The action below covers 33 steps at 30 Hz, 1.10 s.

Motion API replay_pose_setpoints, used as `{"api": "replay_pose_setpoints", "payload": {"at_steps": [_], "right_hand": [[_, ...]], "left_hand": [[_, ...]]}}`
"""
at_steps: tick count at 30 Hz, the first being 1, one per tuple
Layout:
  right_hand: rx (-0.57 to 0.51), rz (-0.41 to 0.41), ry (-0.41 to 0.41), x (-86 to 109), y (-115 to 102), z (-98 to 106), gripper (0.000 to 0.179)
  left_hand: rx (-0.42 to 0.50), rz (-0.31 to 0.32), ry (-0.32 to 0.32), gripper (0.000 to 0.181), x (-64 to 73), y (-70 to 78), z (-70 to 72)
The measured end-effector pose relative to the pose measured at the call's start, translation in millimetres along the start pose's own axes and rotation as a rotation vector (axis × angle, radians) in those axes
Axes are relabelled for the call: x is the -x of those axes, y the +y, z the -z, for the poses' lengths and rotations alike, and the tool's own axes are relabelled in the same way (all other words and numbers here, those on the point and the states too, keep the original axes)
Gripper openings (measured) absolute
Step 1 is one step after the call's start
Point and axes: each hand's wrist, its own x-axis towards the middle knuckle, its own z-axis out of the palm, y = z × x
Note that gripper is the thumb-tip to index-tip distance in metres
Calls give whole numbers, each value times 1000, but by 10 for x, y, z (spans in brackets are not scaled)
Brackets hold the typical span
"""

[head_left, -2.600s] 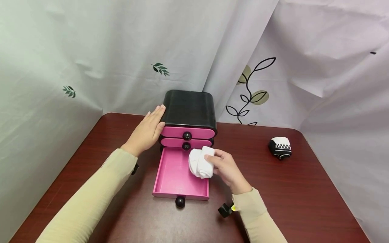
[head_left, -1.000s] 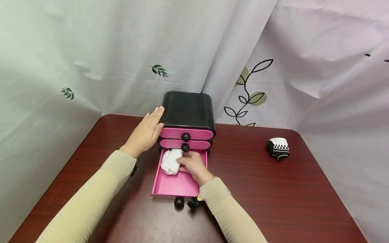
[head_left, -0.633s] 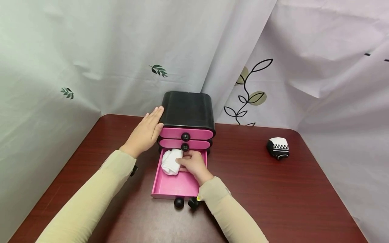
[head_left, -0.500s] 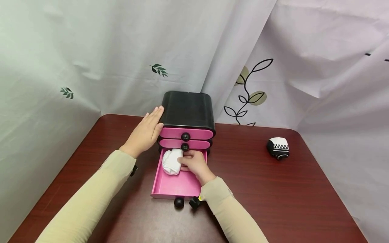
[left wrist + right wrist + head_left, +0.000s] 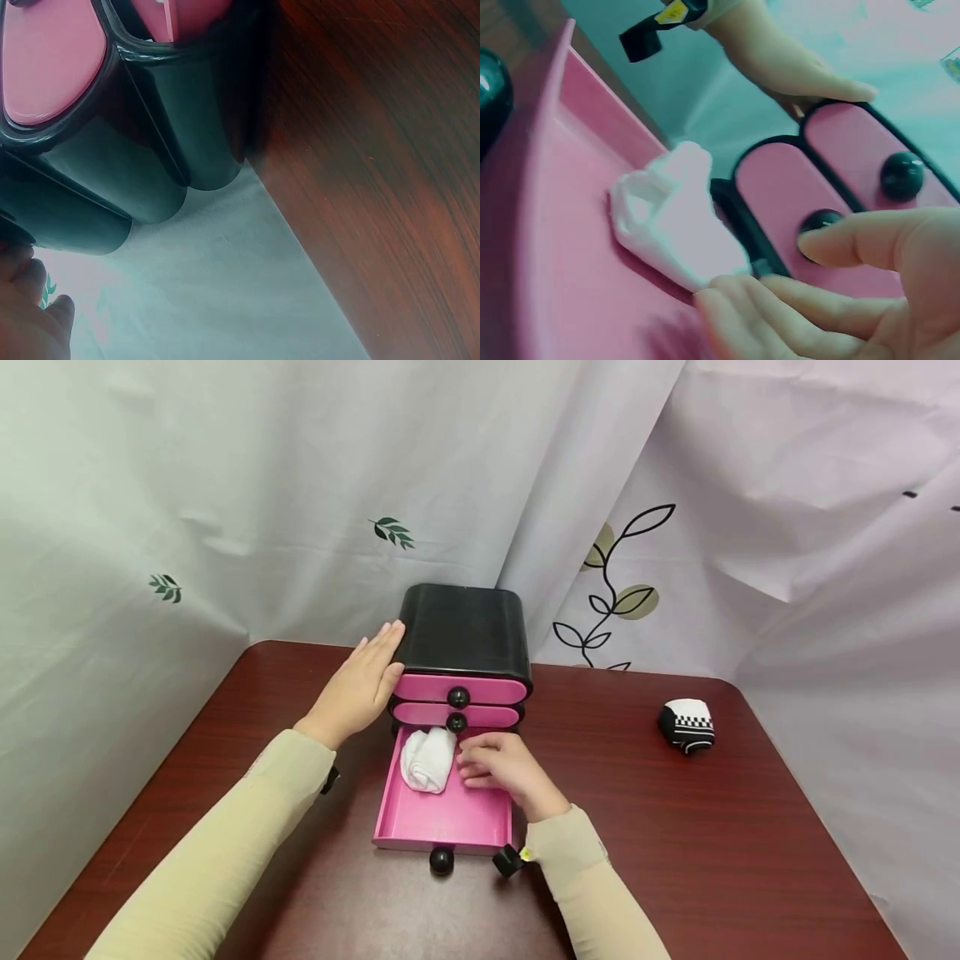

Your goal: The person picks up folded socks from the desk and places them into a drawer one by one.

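A rolled-up white sock (image 5: 428,761) lies at the back left of the pulled-out pink bottom drawer (image 5: 450,823). Just to its right is my right hand (image 5: 506,768), thumb and fingers loosely curved over the drawer and holding nothing. In the right wrist view a gap shows between thumb and fingers, with fingertips close beside the white sock (image 5: 679,217). My left hand (image 5: 356,689) rests flat, fingers extended, against the upper left side of the black drawer unit (image 5: 463,628). Both upper pink drawers (image 5: 431,687) are pushed in.
A rolled black-and-white checked sock (image 5: 687,726) sits on the right of the brown table (image 5: 637,827). Black round knobs stick out from the drawers, the lowest knob (image 5: 442,861) toward the front. A white curtain (image 5: 315,510) hangs behind the table.
My right hand carried the white sock leftward into the drawer, then let go and drew back a little to the right. My left hand stayed on the drawer unit.
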Motion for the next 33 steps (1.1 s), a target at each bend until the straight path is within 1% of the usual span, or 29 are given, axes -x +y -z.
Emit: {"api": "replay_pose_setpoints", "payload": {"at_steps": [3, 7, 9, 11, 15, 19, 24, 28, 33], "right_hand": [[66, 15, -21, 71, -39, 82, 28], [116, 54, -29, 169, -81, 226, 30], [139, 88, -31, 223, -105, 312, 31], [172, 139, -30, 279, -135, 399, 31], [240, 223, 14, 375, -175, 591, 30], [284, 277, 109, 443, -169, 817, 29], [317, 331, 274, 496, -126, 1094, 24], [377, 354, 394, 511, -70, 1286, 20], [443, 367, 529, 529, 5, 1526, 19]], "left_hand": [[-3, -1, 5, 59, -3, -5, 1], [4, 3, -2, 59, -20, 2, -1], [7, 6, -7, 59, -28, 8, -2], [7, 3, -8, 59, -33, 5, -8], [-2, 1, -5, 59, -28, -2, -9], [-4, 0, -1, 59, -24, -9, -7], [-5, 3, -6, 59, -13, -3, 1], [-4, 13, -15, 59, 7, -6, 5], [-1, 6, -4, 60, 0, -7, -4]]}}
